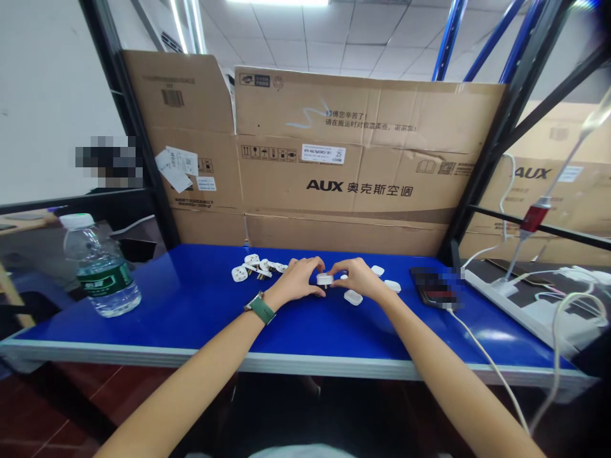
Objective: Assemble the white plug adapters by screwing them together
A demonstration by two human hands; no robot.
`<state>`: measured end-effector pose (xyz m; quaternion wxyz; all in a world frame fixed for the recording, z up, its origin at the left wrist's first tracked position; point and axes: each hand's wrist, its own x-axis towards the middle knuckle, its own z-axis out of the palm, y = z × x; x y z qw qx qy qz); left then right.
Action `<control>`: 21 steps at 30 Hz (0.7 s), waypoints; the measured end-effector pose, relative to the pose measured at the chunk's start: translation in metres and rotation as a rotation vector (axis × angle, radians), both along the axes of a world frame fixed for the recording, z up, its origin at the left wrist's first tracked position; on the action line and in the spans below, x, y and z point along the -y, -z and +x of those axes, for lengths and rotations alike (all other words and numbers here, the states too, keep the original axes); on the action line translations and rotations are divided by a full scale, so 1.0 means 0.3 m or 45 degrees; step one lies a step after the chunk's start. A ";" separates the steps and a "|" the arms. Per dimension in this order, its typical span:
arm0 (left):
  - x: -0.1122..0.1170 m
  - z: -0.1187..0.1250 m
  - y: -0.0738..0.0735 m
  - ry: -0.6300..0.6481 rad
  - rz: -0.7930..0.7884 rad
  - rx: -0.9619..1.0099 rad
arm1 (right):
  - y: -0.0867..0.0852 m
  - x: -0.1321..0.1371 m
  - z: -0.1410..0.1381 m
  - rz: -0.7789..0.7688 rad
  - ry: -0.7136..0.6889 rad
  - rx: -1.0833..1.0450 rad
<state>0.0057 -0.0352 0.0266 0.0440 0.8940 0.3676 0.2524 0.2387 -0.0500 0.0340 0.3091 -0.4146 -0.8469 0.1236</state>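
A small white plug (325,279) with metal pins pointing down is between my two hands, just above the blue table. My right hand (359,277) pinches its right side with the fingertips. Curved in a C shape at the plug's left, my left hand (301,278) has thumb and forefinger apart; whether it touches the plug is unclear. To the left of that hand lies a cluster of white plug pieces (240,273), some showing brass-coloured pins. Several white rounded covers lie by my right hand, among them a near cover (353,297) and a right-hand cover (392,286).
A water bottle (101,267) stands at the table's left. On the right are a phone (432,287) with a charging cable and a white power strip (515,308) with tangled cords. Cardboard (353,152) walls off the back of the blue table (191,318). A person is beyond the left side.
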 end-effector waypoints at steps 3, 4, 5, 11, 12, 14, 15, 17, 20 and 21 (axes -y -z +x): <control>-0.005 -0.002 0.001 -0.019 0.000 0.029 | -0.003 0.003 -0.004 0.034 0.060 -0.078; -0.006 -0.002 0.002 -0.020 0.001 0.043 | -0.003 0.003 -0.006 0.047 0.084 -0.091; -0.006 -0.003 0.002 -0.018 0.004 0.055 | -0.003 0.004 -0.007 0.053 0.100 -0.095; 0.001 -0.003 0.006 -0.021 0.048 0.038 | 0.001 0.000 -0.006 0.035 0.124 -0.081; 0.003 -0.002 0.005 -0.024 0.055 0.046 | 0.001 -0.001 -0.006 0.030 0.155 -0.085; 0.010 -0.001 0.001 -0.043 0.073 0.083 | -0.002 -0.002 -0.004 0.009 0.226 -0.105; 0.014 0.000 -0.004 -0.057 0.087 0.107 | -0.004 -0.002 -0.003 -0.014 0.255 -0.123; 0.024 0.001 -0.015 -0.057 0.127 0.151 | -0.009 -0.003 -0.002 -0.090 0.276 -0.185; 0.042 0.002 -0.031 0.030 0.203 0.163 | -0.012 -0.003 -0.003 -0.232 0.244 -0.331; 0.045 0.004 -0.034 0.057 0.226 0.158 | -0.011 -0.003 -0.005 -0.264 0.236 -0.374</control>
